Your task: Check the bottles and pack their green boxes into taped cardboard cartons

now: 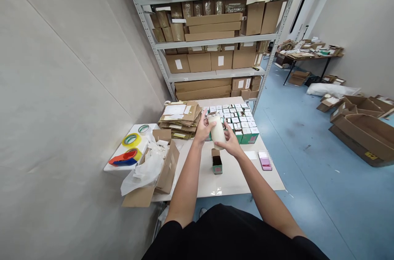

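A pale, whitish cylindrical jar (218, 132) with a shiny top is held tilted above the table, between both hands. My left hand (203, 129) is closed around its upper left side, thumb across the front. From the lower right, my right hand (231, 142) grips the jar near its base. Just below stands a small green box (217, 168) with its top flap up and a dark inside. Behind the hands, rows of small green boxes with white tops (249, 131) cover the back of the table.
Flattened cardboard (180, 118) is stacked at the table's back left. An open carton (168, 169) with white wrapping stands at the left, beside a tape dispenser (126, 158). A pink-cased phone-like item (265, 161) lies at the right. Shelving (215, 40) with cartons rises behind.
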Demonstrator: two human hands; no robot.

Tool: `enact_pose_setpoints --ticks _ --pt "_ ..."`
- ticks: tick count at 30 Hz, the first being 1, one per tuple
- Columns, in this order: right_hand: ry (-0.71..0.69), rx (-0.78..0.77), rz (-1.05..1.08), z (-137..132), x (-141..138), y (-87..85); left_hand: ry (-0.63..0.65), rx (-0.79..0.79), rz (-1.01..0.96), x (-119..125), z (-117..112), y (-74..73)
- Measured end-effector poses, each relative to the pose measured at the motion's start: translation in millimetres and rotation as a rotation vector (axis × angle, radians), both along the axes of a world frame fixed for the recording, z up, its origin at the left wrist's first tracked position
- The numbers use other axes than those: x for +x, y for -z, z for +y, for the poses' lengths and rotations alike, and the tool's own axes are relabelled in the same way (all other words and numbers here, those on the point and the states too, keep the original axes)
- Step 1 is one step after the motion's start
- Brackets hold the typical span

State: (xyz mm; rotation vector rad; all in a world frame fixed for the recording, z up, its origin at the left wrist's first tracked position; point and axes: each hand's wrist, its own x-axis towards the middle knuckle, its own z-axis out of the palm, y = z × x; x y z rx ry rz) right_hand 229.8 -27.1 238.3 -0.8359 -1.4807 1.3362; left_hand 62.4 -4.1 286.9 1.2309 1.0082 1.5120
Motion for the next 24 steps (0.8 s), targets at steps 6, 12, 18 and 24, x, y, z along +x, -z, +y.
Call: enact_pose_setpoints --ticks 6,12,18,24 --pt "0.058 0.029 -0.034 -2.2 -0.9 1.8 -0.015 -0.056 0.037 -3.7 0.7 -2.6" --pt "0.016 -0.019 0.020 -1.9 -3.4 3.7 0.073 -0.036 0.013 -7.5 1.8 1.1" --pt "-0.057 -0.058 0.089 -1.2 -3.6 1.8 0.003 -0.055 0.004 -10.9 3.1 2.7" --pt "0.051 -0.059 0.039 -2.3 -3.2 5.2 0.025 -0.035 -0.001 -8.6 2.2 4.8"
